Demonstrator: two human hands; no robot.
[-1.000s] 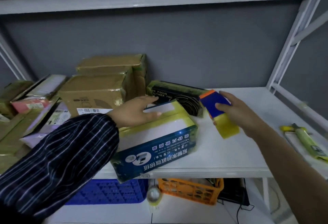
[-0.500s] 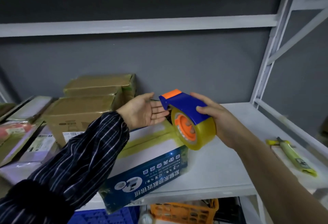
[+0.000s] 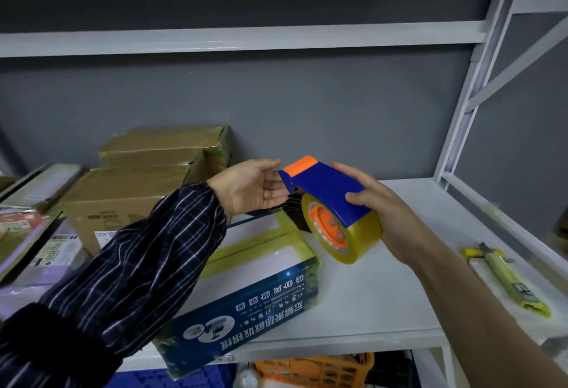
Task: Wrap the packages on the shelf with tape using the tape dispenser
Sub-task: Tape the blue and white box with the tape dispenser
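Of the two hands, the right hand [image 3: 396, 218] grips the blue tape dispenser [image 3: 325, 188] around its body. It holds it in the air above the shelf [image 3: 384, 301], with the yellowish roll of tape [image 3: 353, 240] hanging below. The left hand [image 3: 252, 188] is open, fingers straight, with its fingertips at the dispenser's orange nose (whether they touch the tape end I cannot tell).

The blue-and-white box [image 3: 246, 289] lies under both hands, overhanging the shelf's front edge. Yellowish tape bands already cross its top, so it looks at least partly wrapped. My guess is that the person is finding the tape end before laying another strip. The brown cartons [image 3: 129, 191] stacked behind it have a glossy sheen and may be taped too. The flat parcels [image 3: 46, 234] at the far left look less finished, so a fair part of the job seems left.

The shelf is white metal, with a yellow-green tool [image 3: 504, 277] lying at its right end. Behind it is a plain grey wall [image 3: 307, 95], and white uprights [image 3: 461, 111] frame the right side. Below the shelf sit an orange basket [image 3: 316, 369] and a blue crate [image 3: 184, 378].
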